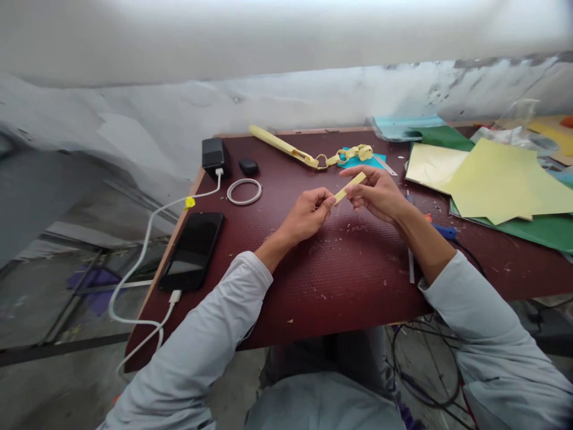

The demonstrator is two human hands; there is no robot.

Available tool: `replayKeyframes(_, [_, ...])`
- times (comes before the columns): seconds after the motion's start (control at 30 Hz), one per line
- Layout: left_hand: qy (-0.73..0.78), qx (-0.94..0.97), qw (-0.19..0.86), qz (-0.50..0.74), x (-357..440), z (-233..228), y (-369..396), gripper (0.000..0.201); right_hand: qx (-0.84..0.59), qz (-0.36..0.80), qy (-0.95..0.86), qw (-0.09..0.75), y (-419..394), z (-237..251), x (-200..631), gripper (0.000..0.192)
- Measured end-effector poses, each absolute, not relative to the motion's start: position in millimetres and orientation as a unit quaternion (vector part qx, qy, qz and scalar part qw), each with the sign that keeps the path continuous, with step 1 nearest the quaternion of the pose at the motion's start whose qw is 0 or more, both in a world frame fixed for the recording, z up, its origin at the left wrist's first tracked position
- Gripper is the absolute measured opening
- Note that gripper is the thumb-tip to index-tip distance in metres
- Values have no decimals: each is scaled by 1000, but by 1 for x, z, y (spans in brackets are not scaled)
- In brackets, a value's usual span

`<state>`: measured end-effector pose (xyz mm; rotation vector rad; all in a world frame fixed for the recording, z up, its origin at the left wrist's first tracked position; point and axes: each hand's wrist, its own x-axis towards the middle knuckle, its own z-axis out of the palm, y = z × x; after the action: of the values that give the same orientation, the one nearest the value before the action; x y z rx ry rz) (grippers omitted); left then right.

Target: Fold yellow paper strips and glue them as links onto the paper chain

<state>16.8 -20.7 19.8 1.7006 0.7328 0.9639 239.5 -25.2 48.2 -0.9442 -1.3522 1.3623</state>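
We hold a narrow yellow paper strip [350,187] between our two hands, above the middle of the dark red table [340,286]. The strip runs slantwise, its lower end toward us and to the left, its upper end farther off and to the right. Our left hand [308,214] pinches the lower end between thumb and forefinger, the other fingers curled in. Our right hand [375,192] grips the upper part, fingertips closed on the strip and thumb beneath it. Both hands hang just above the tabletop, close together, with only the strip between them.

Under the hands the table is strewn with small paper scraps [358,230]. Just beyond our right hand lies a yellow paper chain [344,156], its links resting partly on a teal sheet [364,160], and a long yellow strip [273,140] runs on from the chain toward the far left edge. To the right, well apart from the hands, we see a pile of yellow sheets [496,179] over green paper [537,230]. To the left lie a coiled white cable [244,191], a small black case [248,165] and a black charger block [213,155]. A white lead [147,239] goes from the block to a black phone [192,251] near the left edge. Our sleeves [206,340] are light grey.
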Motion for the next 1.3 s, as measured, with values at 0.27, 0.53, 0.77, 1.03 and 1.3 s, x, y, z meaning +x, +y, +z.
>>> replayKeyframes(0.27, [351, 720, 487, 348, 13, 15, -25, 34, -388, 554, -591, 439, -24, 28, 238, 26])
replayKeyframes(0.53, [383, 721, 479, 323, 9, 9, -22, 30, -465, 452, -640, 411, -16, 36, 261, 53])
replayKeyframes(0.77, [392, 684, 515, 335, 0, 10, -13, 25, -488, 400, -615, 472, -12, 38, 266, 55])
replayKeyframes(1.03, [400, 634, 581, 318, -4, 17, -14, 17, -464, 430, -558, 538, -12, 40, 264, 48])
replayKeyframes(1.3, [352, 600, 624, 356, 6, 18, -22, 17, -412, 526, -617, 415, -23, 19, 224, 40])
